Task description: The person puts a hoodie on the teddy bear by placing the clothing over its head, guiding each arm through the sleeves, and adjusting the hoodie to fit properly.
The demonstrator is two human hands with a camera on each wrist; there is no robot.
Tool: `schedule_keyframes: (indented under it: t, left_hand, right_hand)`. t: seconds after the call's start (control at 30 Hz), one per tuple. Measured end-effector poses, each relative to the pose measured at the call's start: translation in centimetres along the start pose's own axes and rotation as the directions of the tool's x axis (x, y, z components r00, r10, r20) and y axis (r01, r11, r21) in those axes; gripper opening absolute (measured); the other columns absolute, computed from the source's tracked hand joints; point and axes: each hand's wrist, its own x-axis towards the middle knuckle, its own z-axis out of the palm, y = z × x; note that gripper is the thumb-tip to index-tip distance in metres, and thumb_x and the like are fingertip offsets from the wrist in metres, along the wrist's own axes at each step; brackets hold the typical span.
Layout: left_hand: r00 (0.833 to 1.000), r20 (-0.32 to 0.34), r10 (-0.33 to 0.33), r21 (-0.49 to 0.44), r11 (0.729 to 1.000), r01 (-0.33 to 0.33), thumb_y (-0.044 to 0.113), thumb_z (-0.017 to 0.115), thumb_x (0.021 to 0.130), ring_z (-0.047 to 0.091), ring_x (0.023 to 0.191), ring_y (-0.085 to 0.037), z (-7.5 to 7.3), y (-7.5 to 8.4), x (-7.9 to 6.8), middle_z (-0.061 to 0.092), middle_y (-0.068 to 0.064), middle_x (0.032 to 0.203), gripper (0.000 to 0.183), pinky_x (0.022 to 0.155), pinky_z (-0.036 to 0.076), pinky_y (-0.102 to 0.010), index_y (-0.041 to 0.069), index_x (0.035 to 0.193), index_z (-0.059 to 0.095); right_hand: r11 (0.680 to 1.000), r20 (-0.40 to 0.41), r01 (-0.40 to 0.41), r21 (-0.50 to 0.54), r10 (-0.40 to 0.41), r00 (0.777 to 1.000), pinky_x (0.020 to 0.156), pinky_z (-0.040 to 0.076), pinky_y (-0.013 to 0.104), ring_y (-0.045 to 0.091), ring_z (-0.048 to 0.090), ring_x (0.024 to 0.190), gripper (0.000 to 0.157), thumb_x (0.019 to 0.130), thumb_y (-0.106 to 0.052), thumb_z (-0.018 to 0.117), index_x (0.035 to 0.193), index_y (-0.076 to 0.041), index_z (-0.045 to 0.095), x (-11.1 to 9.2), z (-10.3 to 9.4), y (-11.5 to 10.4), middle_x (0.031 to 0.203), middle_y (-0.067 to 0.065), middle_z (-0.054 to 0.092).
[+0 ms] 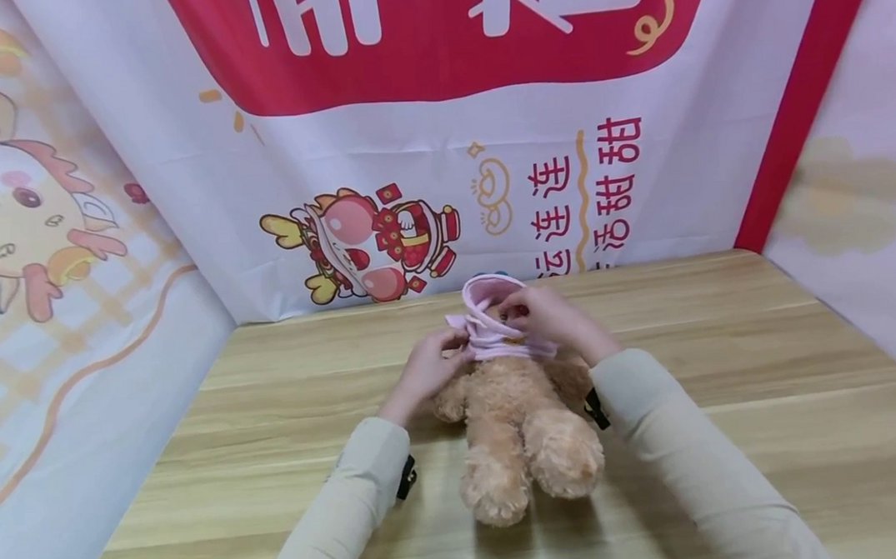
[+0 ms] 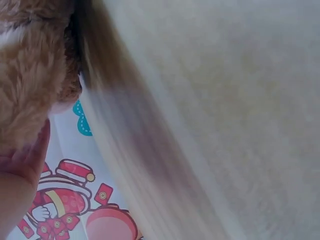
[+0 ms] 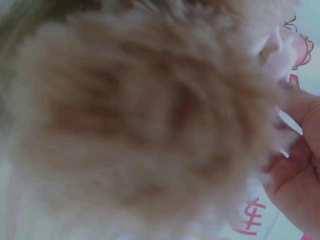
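A light-brown teddy bear (image 1: 508, 402) lies on the wooden table with its legs toward me. A small pink garment (image 1: 489, 349) is bunched around its head and neck, hiding most of the face. My left hand (image 1: 427, 365) pinches the garment's left side, beside the bear's arm. On the other side, my right hand (image 1: 553, 312) grips the garment's edge near the face. Brown fur (image 2: 30, 75) covers part of the left hand (image 2: 20, 180) in the left wrist view. A blurred furry limb (image 3: 150, 125) fills much of the right wrist view, with the right hand (image 3: 297, 170) beyond.
The wood-grain table (image 1: 290, 453) extends around the bear. A white printed cloth (image 1: 428, 164) with red lettering and a cartoon figure rises behind the table's far edge. Another patterned cloth (image 1: 121, 360) hangs on the left. Black wrist straps (image 1: 407, 478) show at both sleeves.
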Motion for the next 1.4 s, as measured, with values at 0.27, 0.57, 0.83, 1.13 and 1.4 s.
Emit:
schedule_keyframes:
  t: [0.27,0.57,0.83,1.13,1.4]
  left_hand:
    - [0.997,0.031,0.074,0.126,0.989,-0.077,0.010,0.067,0.085,0.064,0.100,-0.029,0.1,0.2,0.4,0.067,-0.013,0.100,0.008,0.092,0.050,-0.041,0.004,0.086,0.064]
    - [0.991,0.109,0.073,0.272,0.957,-0.100,0.017,0.062,0.090,0.058,0.080,-0.023,-0.8,0.4,0.4,0.062,-0.007,0.081,0.011,0.076,0.048,-0.037,0.009,0.083,0.058]
    - [0.982,0.184,-0.030,0.364,0.930,-0.040,0.020,0.057,0.093,0.056,0.077,-0.024,-1.9,0.6,-0.3,0.063,-0.008,0.084,0.009,0.069,0.047,-0.039,0.014,0.087,0.057]
    - [0.995,0.091,-0.049,0.320,0.947,0.017,0.023,0.060,0.091,0.062,0.085,-0.026,-1.2,-0.1,-0.8,0.067,-0.005,0.089,0.008,0.076,0.050,-0.041,0.016,0.089,0.064]
    - [0.995,-0.033,-0.096,0.310,0.945,0.101,0.035,0.051,0.092,0.053,0.070,-0.016,-2.1,0.4,0.0,0.058,0.001,0.073,0.022,0.063,0.042,-0.029,0.020,0.078,0.059]
  right_hand:
    - [0.964,0.073,0.178,-0.199,-0.167,0.983,0.092,0.050,0.038,0.026,0.064,0.099,0.025,0.086,-0.007,0.062,0.110,-0.007,0.069,0.7,0.1,-1.2,0.105,0.009,0.071]
    - [0.983,-0.127,-0.028,-0.182,0.005,0.992,0.082,0.051,0.037,0.023,0.064,0.086,0.014,0.087,-0.005,0.058,0.089,-0.010,0.070,0.8,1.6,-2.3,0.091,0.006,0.069]
    - [0.986,-0.265,-0.112,-0.124,0.076,0.961,0.076,0.049,0.041,0.028,0.061,0.080,0.016,0.076,0.007,0.055,0.077,-0.006,0.064,1.4,1.4,-1.6,0.084,0.011,0.066]
    - [0.999,-0.223,0.024,-0.038,-0.032,0.974,0.086,0.051,0.043,0.031,0.064,0.092,0.019,0.081,0.000,0.064,0.099,-0.003,0.071,1.3,1.2,-0.5,0.097,0.015,0.069]
    - [0.977,-0.216,-0.208,0.047,0.214,0.953,0.059,0.043,0.030,0.022,0.053,0.066,0.016,0.089,-0.017,0.061,0.083,-0.002,0.058,-2.8,-0.4,0.1,0.075,0.011,0.059]
